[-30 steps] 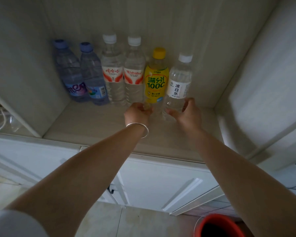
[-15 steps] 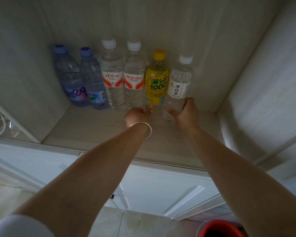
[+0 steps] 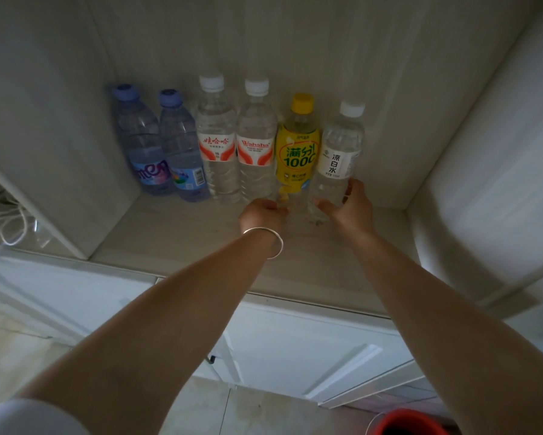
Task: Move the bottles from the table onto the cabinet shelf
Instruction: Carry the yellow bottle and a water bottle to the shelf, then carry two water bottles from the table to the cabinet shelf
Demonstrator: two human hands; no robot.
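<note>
Six plastic bottles are seen upright in a row at the back of the pale wooden cabinet shelf, caps pointing up. The yellow-labelled bottle with the yellow cap is held low by the left hand, its fingers curled. The clear white-capped bottle with the white label is gripped at its base by the right hand.

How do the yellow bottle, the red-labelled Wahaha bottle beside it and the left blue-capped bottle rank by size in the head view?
1. Wahaha bottle: looks tallest.
2. Yellow bottle and left blue-capped bottle: both shorter, too alike to rank. The wide-angle view tilts them, and the left hand hides the yellow bottle's base.
</note>
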